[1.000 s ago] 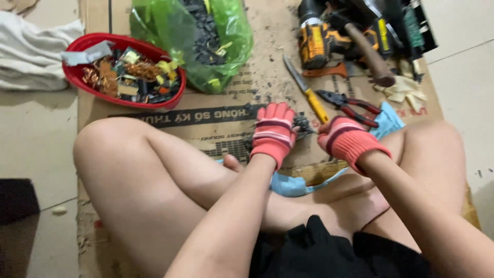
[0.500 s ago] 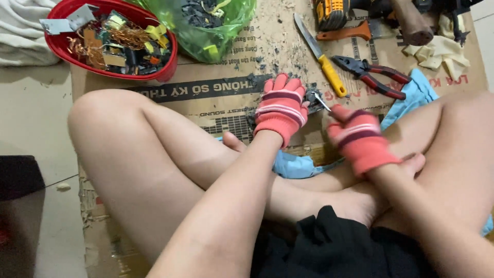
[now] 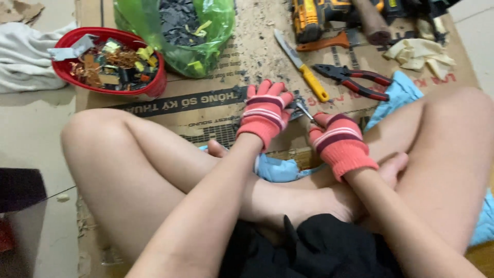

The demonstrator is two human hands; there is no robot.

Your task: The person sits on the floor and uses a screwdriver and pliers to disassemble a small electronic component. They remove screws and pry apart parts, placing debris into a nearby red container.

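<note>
I sit cross-legged on flattened cardboard [image 3: 216,110], both hands in red striped knit gloves. My left hand [image 3: 265,114] presses down on a small dark metal part [image 3: 297,109] lying on the cardboard. My right hand [image 3: 337,140] is closed around a thin metal tool [image 3: 305,112] whose tip reaches into that part. Most of the part is hidden under my left fingers.
A red bowl [image 3: 149,85] of copper wire and scrap stands at the upper left, beside a green plastic bag [image 3: 206,46] of dark pieces. A yellow-handled knife [image 3: 303,69], red-handled pliers [image 3: 355,81], a yellow drill [image 3: 314,18], pale gloves [image 3: 419,54] and blue cloth [image 3: 399,95] lie ahead.
The view has shifted slightly. My right hand has moved closer to my left, bringing the thin tool against the metal part; my left hand stays pressed on it.
</note>
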